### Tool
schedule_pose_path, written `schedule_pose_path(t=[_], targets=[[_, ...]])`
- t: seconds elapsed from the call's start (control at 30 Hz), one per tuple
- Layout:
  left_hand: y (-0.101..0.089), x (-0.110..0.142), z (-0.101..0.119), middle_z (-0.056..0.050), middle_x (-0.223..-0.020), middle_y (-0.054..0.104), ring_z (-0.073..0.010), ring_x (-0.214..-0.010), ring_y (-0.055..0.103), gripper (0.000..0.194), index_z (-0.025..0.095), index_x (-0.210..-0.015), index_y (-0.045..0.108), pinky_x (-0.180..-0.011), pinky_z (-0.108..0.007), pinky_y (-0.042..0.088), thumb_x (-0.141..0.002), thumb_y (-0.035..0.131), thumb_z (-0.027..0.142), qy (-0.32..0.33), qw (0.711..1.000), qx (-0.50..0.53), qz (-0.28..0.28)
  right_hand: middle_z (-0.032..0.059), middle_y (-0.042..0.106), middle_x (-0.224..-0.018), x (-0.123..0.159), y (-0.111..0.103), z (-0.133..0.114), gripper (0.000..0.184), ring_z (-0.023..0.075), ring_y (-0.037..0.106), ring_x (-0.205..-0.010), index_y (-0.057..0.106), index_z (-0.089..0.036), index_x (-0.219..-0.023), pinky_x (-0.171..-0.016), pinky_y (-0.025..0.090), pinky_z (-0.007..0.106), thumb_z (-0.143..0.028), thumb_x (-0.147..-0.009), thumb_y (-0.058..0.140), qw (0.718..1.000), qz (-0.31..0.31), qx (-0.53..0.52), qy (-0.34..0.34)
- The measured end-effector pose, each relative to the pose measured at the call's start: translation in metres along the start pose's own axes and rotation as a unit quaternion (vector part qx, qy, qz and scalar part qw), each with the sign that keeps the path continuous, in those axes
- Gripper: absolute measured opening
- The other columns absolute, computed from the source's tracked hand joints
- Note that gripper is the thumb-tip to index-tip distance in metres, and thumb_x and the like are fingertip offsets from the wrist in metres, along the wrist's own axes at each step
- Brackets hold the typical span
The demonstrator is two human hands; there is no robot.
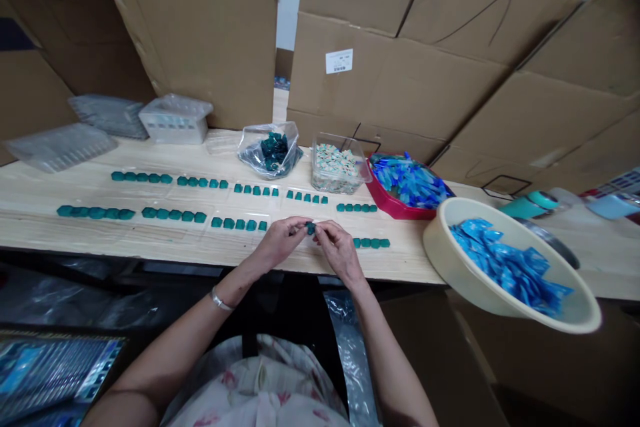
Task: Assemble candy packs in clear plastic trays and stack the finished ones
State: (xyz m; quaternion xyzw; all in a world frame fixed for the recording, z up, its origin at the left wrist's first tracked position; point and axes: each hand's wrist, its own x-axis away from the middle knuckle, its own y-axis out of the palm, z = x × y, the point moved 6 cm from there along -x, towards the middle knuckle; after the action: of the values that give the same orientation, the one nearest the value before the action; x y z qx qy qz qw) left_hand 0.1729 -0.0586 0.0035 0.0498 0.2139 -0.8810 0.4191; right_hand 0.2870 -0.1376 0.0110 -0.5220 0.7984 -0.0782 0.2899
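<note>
My left hand [281, 240] and my right hand [338, 247] meet at the front edge of the wooden table [100, 240]. Both pinch one small teal piece [311, 228] between their fingertips. Rows of the same teal pieces [165, 214] lie in clear plastic strips across the table, in two lines running left to right. A short group of teal pieces [371, 243] sits just right of my right hand. A clear bag of dark teal pieces [273, 150] stands behind the rows.
A clear tub of pale small parts [336, 167] sits mid-table. A red tray [400, 208] and a cream bowl [500, 307] hold blue packets. Clear plastic trays [60, 145] and a clear box [174, 121] lie at the left. Cardboard boxes [400, 80] wall the back.
</note>
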Motion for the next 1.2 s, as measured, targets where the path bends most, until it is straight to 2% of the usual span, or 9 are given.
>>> schedule_pose_path(t=[0.17, 0.33, 0.43, 0.53, 0.63, 0.7, 0.8, 0.97, 1.2], targets=[[0.002, 0.006, 0.009, -0.007, -0.101, 0.07, -0.0186, -0.092, 0.064, 0.025, 0.02, -0.102, 0.066, -0.084, -0.032, 0.048, -0.082, 0.051, 0.017, 0.098, 0.988, -0.117, 0.031, 0.0049, 0.061, -0.083, 0.003, 0.002, -0.011, 0.018, 0.0135, 0.058, -0.066, 0.063, -0.018, -0.097, -0.064, 0.051, 0.027, -0.025, -0.081, 0.057, 0.996, 0.061, 0.061, -0.017], [0.002, 0.01, 0.011, -0.008, -0.1, 0.069, -0.0178, -0.089, 0.063, 0.024, 0.019, -0.103, 0.064, -0.082, -0.03, 0.048, -0.084, 0.049, 0.017, 0.128, 0.98, -0.146, 0.045, 0.0073, 0.064, -0.091, 0.005, 0.006, -0.011, 0.023, 0.0151, 0.061, -0.074, 0.063, -0.017, -0.099, -0.07, 0.052, 0.03, -0.016, -0.08, 0.05, 0.995, 0.055, 0.074, -0.026], [0.001, 0.01, 0.01, -0.008, -0.099, 0.069, -0.0177, -0.09, 0.063, 0.022, 0.02, -0.101, 0.063, -0.083, -0.03, 0.047, -0.085, 0.048, 0.019, 0.13, 0.978, -0.155, 0.049, 0.0054, 0.065, -0.085, 0.004, 0.005, 0.001, 0.023, 0.0147, 0.062, -0.07, 0.064, -0.018, -0.1, -0.066, 0.053, 0.029, -0.024, -0.079, 0.055, 0.999, 0.042, -0.012, 0.032], [0.002, 0.012, 0.013, -0.008, -0.097, 0.068, -0.0173, -0.091, 0.063, 0.023, 0.02, -0.102, 0.062, -0.083, -0.029, 0.046, -0.088, 0.044, 0.022, 0.147, 0.976, -0.158, 0.032, 0.0018, 0.065, -0.067, 0.003, 0.006, 0.014, 0.03, 0.0133, 0.061, -0.058, 0.065, -0.016, -0.102, -0.059, 0.052, 0.028, -0.036, -0.079, 0.059, 0.984, 0.003, -0.126, 0.124], [-0.002, 0.015, 0.015, -0.008, -0.096, 0.068, -0.0174, -0.091, 0.062, 0.022, 0.02, -0.099, 0.063, -0.082, -0.028, 0.046, -0.089, 0.044, 0.026, 0.148, 0.975, -0.161, 0.032, 0.0018, 0.065, -0.062, 0.0, -0.001, 0.017, 0.031, 0.0135, 0.06, -0.057, 0.07, -0.016, -0.093, -0.058, 0.051, 0.027, -0.041, -0.075, 0.064, 0.977, 0.004, -0.149, 0.15], [-0.006, 0.02, 0.014, -0.008, -0.095, 0.067, -0.0179, -0.09, 0.062, 0.022, 0.02, -0.097, 0.064, -0.08, -0.028, 0.046, -0.089, 0.045, 0.028, 0.134, 0.976, -0.17, 0.03, 0.0042, 0.07, -0.074, -0.004, -0.01, 0.016, 0.029, 0.015, 0.062, -0.064, 0.071, -0.018, -0.091, -0.063, 0.052, 0.03, -0.04, -0.074, 0.066, 0.986, 0.03, -0.107, 0.122], [-0.003, 0.031, 0.009, -0.008, -0.093, 0.067, -0.0187, -0.088, 0.062, 0.022, 0.02, -0.094, 0.065, -0.08, -0.029, 0.045, -0.089, 0.045, 0.027, 0.11, 0.975, -0.192, -0.018, 0.0055, 0.071, -0.092, -0.01, -0.016, 0.012, 0.02, 0.0185, 0.063, -0.081, 0.071, -0.022, -0.091, -0.078, 0.051, 0.036, -0.033, -0.077, 0.065, 0.999, 0.046, 0.013, 0.025], [0.004, 0.043, 0.0, -0.008, -0.086, 0.065, -0.0183, -0.081, 0.061, 0.02, 0.02, -0.084, 0.068, -0.074, -0.027, 0.045, -0.086, 0.05, 0.026, 0.07, 0.979, -0.185, -0.051, 0.0071, 0.071, -0.09, -0.012, 0.002, 0.009, 0.015, 0.0211, 0.059, -0.085, 0.07, -0.021, -0.094, -0.079, 0.048, 0.038, -0.023, -0.082, 0.06, 0.981, -0.016, 0.161, -0.109], [0.005, 0.041, -0.005, -0.007, -0.082, 0.066, -0.019, -0.081, 0.06, 0.017, 0.021, -0.078, 0.069, -0.075, -0.028, 0.044, -0.083, 0.054, 0.028, 0.039, 0.989, -0.13, -0.054, 0.0069, 0.068, -0.079, -0.012, 0.02, 0.01, 0.012, 0.0222, 0.054, -0.084, 0.07, -0.021, -0.082, -0.079, 0.041, 0.038, -0.02, -0.084, 0.058, 0.963, -0.051, 0.244, -0.101]])
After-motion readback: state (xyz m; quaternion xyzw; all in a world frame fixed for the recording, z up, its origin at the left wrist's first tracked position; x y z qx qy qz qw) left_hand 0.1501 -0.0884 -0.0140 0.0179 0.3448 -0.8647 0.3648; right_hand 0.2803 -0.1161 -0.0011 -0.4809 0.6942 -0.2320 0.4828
